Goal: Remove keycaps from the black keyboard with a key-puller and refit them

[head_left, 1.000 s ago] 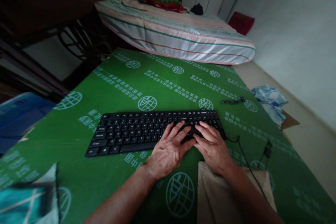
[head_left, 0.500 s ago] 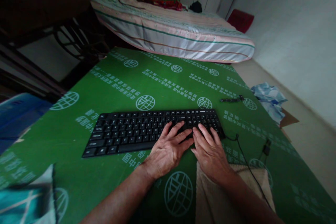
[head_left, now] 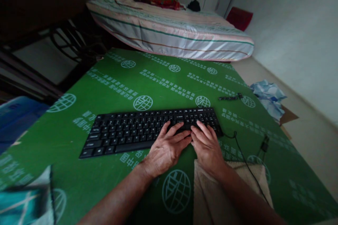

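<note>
A black computer keyboard [head_left: 124, 134] lies across the middle of the green table [head_left: 100, 182]. My left hand [head_left: 169, 147] rests with spread fingers on the keys right of its middle. Beside it, my right hand [head_left: 207, 144] lies on the keys at the right end, fingers stretched out. The two hands touch or nearly touch at the thumbs. Neither holds anything. From the keyboard's right end a black cable [head_left: 245, 160] runs toward the near edge. Beneath my right forearm is a beige cloth [head_left: 203, 197].
A black plug-like piece [head_left: 264, 144] and a dark chain-like strip [head_left: 229, 97] lie on the right. A teal cloth [head_left: 22, 202] is at the near left. Behind the table stands a bed [head_left: 169, 42]. Crumpled blue-white material [head_left: 268, 93] and cardboard [head_left: 289, 115] are at the right edge.
The whole view has shifted slightly, so everything sits a little further left. On the keys my right hand's fingers have drawn closer together; the keyboard stays in place on the table.
</note>
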Demonstrator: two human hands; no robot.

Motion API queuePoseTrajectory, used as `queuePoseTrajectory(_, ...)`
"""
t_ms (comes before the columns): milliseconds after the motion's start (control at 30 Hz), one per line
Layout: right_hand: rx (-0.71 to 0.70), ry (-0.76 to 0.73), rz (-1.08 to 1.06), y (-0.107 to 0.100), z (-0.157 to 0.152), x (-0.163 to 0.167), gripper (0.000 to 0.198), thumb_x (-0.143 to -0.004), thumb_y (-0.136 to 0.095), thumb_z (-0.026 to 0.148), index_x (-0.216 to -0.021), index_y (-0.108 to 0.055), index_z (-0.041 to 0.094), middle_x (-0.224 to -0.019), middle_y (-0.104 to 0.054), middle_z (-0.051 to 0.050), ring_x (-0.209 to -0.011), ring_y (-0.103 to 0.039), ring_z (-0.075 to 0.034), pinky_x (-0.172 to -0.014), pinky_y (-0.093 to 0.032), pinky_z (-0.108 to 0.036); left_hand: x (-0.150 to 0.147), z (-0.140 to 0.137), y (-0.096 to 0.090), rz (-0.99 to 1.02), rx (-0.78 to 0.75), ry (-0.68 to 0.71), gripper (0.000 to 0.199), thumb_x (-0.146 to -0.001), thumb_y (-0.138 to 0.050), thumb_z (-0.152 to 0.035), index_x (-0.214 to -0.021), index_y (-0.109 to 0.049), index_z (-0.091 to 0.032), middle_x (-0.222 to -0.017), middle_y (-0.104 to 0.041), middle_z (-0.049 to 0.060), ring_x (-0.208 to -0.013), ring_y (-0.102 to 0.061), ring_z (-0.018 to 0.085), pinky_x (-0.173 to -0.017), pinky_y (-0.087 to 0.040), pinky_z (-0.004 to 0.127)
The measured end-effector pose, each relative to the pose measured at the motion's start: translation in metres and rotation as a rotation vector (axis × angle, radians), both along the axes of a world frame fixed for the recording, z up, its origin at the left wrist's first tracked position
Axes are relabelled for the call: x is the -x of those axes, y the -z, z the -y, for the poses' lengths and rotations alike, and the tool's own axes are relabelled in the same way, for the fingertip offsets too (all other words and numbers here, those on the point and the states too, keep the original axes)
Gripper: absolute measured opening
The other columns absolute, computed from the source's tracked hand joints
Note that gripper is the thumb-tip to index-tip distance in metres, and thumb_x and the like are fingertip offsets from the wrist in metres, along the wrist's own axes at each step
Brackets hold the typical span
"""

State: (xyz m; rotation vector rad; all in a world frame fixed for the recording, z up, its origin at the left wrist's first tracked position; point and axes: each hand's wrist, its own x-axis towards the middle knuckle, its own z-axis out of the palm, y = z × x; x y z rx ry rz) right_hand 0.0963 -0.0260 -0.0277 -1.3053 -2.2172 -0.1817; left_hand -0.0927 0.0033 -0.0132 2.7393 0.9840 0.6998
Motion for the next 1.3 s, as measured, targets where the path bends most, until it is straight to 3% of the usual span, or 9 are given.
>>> queuePoseTrajectory(133, 0.009, -0.006, -0.149, -0.001, -0.009, -0.002, 0.022, -0.09, -0.049, 0.015, -0.097, -0.07, 0.018, -0.109, -0.069, -0.009, -0.12, -0.051, -0.027, -0.094, -0.045, -0.048, 0.0, -0.001, 0.001, 0.007, -0.014, -0.006, 0.03, -0.091, -0.048, -0.021, -0.117, -0.061, -0.026, -0.126, -0.062, 0.0, -0.131, -0.038, 0.024, -0.113, -0.016, 0.049)
queuePoseTrajectory(367, 0.081, -0.077, -0.211, -0.005, -0.019, -0.01, 0.016, -0.086, -0.056, 0.018, -0.089, -0.071, 0.021, -0.107, -0.07, -0.006, -0.12, -0.05, -0.027, -0.094, -0.044, -0.049, 0.0, -0.001, 0.004, 0.003, -0.008, -0.007, 0.03, -0.09, -0.049, -0.021, -0.118, -0.06, -0.026, -0.127, -0.061, -0.001, -0.131, -0.038, 0.023, -0.113, -0.017, 0.049)
queuePoseTrajectory(767, 0.146, -0.169, -0.173, -0.008, -0.024, -0.015, 0.015, -0.087, -0.056, 0.019, -0.092, -0.07, 0.021, -0.103, -0.071, -0.006, -0.113, -0.056, -0.024, -0.096, -0.043, -0.049, 0.0, -0.001, 0.002, 0.032, 0.011, -0.001, 0.03, -0.091, -0.047, -0.021, -0.118, -0.06, -0.026, -0.126, -0.062, -0.002, -0.13, -0.04, 0.022, -0.114, -0.016, 0.048)
queuePoseTrajectory(1300, 0.102, -0.142, -0.211, -0.003, -0.024, -0.013, 0.015, -0.086, -0.058, 0.019, -0.09, -0.072, 0.023, -0.101, -0.073, -0.005, -0.109, -0.06, -0.022, -0.097, -0.042, -0.046, -0.001, -0.001, 0.001, 0.013, -0.005, -0.015, 0.03, -0.09, -0.048, -0.02, -0.115, -0.062, -0.025, -0.123, -0.064, 0.001, -0.128, -0.042, 0.023, -0.113, -0.019, 0.049)
